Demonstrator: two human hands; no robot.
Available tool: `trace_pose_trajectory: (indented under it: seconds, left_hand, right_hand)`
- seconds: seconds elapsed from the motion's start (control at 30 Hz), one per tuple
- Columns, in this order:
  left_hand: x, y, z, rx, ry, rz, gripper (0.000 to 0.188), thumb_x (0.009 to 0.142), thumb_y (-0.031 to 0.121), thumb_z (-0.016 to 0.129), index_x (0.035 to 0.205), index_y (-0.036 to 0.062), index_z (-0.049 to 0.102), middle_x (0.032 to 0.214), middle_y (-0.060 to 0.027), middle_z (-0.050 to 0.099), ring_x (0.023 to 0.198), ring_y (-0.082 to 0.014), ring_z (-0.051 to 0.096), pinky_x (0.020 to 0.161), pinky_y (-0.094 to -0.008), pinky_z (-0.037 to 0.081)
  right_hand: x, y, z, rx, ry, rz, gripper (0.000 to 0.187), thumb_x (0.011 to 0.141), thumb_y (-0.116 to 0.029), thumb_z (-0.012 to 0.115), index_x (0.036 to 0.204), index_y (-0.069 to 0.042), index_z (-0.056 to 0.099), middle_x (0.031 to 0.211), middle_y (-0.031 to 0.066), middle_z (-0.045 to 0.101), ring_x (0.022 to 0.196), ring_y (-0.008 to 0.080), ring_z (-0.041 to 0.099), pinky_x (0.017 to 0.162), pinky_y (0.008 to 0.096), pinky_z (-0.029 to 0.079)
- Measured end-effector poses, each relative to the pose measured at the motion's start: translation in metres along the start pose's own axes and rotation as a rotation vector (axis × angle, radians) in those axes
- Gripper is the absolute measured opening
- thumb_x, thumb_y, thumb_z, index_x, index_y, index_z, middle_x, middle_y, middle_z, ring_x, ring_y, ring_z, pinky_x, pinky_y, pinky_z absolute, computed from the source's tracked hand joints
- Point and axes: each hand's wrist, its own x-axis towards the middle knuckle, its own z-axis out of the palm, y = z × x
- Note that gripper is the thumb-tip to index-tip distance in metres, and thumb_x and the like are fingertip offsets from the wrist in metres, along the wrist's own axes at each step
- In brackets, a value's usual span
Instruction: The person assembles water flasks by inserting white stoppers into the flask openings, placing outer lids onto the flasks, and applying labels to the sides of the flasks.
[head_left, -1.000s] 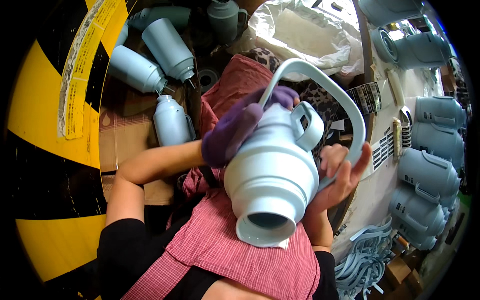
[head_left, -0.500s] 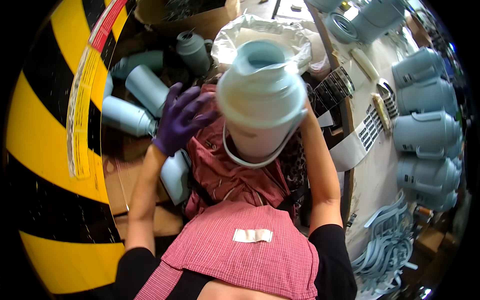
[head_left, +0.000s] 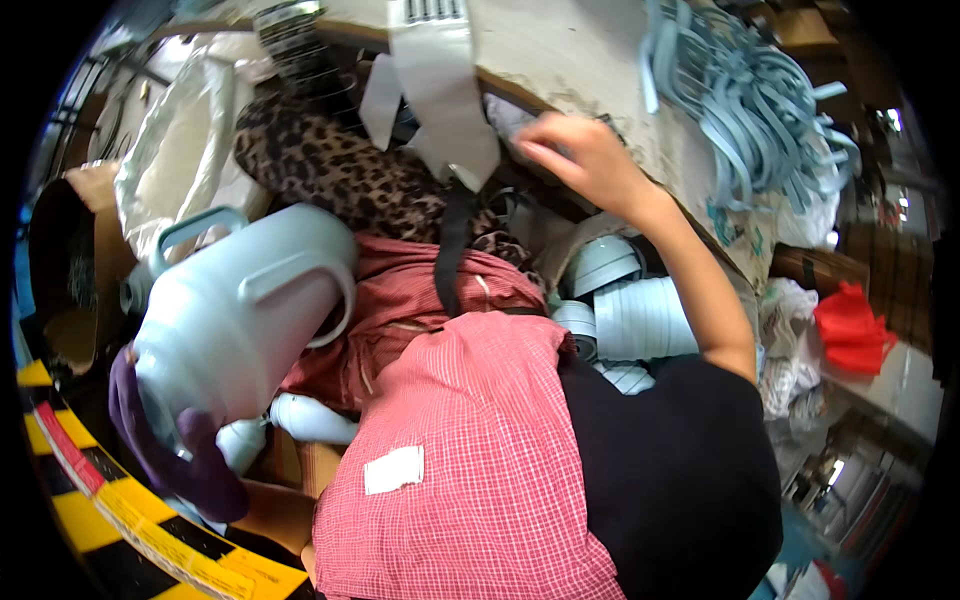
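Observation:
A large light-blue thermos jug [head_left: 235, 310] lies tilted across my lap, on the red checked apron [head_left: 460, 430]. It has a side handle and a looped carrying handle. My left hand [head_left: 175, 440], in a purple glove, grips one end of the jug; its fingers wrap round the rim. At the edge of the white worktable, my bare right hand [head_left: 585, 165] is raised, thumb and fingers apart and partly bent, with nothing visible in it. Beside it hangs a strip of white label sheet [head_left: 445, 90].
Loose light-blue strap handles [head_left: 745, 110] are heaped on the worktable [head_left: 590, 60]. Below its edge sit light-blue cups or lids [head_left: 645, 320]. A lined white sack [head_left: 180, 150] and a cardboard box [head_left: 95, 215] stand at far left. More bottles [head_left: 310, 418] lie under the jug.
My view has turned to the right. The jug has tipped from upright onto its side, my left hand now grasping its end. My right hand has left the jug and moved to the table edge.

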Motion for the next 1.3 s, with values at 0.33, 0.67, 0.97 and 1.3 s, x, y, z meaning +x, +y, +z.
trace_pose_trajectory:
  seconds: [0.33,0.67,0.97,1.3]
  left_hand:
    - [0.007,-0.224,0.000,0.424,0.220,0.538,0.049,0.093,0.039,0.066,0.120,-0.0025,0.064,0.125,-0.0228,0.064,0.118,-0.0424,0.059,0.103,-0.0518,0.045]
    - [0.004,-0.196,0.154,0.204,0.164,0.640,0.040,0.084,0.026,0.077,0.118,0.0050,0.070,0.124,-0.0147,0.068,0.118,-0.0367,0.062,0.098,-0.0514,0.048]
    - [-0.020,-0.163,0.161,0.048,0.120,0.299,0.054,0.090,0.034,0.070,0.134,0.0051,0.060,0.135,-0.0190,0.059,0.127,-0.0354,0.054,0.107,-0.0469,0.041]
    - [-0.071,-0.127,0.182,-0.255,0.189,-0.055,0.033,0.094,0.025,0.062,0.118,0.0016,0.064,0.116,-0.0162,0.064,0.105,-0.0349,0.059,0.094,-0.0453,0.046]
  right_hand:
    - [-0.238,0.018,-0.026,-0.594,-0.346,0.881,0.037,0.082,-0.029,0.080,0.110,-0.007,0.070,0.115,0.0135,0.061,0.113,0.0336,0.058,0.094,0.0444,0.052]
    - [-0.368,0.036,-0.018,-0.311,0.093,1.281,0.052,0.098,-0.047,0.057,0.126,-0.005,0.067,0.114,0.0321,0.067,0.111,0.0477,0.062,0.095,0.0507,0.049]
    - [-0.319,0.008,-0.082,-0.807,0.315,1.253,0.041,0.102,-0.039,0.055,0.132,-0.013,0.067,0.102,0.0281,0.062,0.097,0.0440,0.061,0.088,0.0492,0.048]
    - [-0.053,-0.124,-0.053,-0.390,0.911,-0.237,0.039,0.104,-0.032,0.054,0.127,-0.002,0.064,0.108,0.0174,0.059,0.100,0.0346,0.060,0.084,0.0439,0.050]
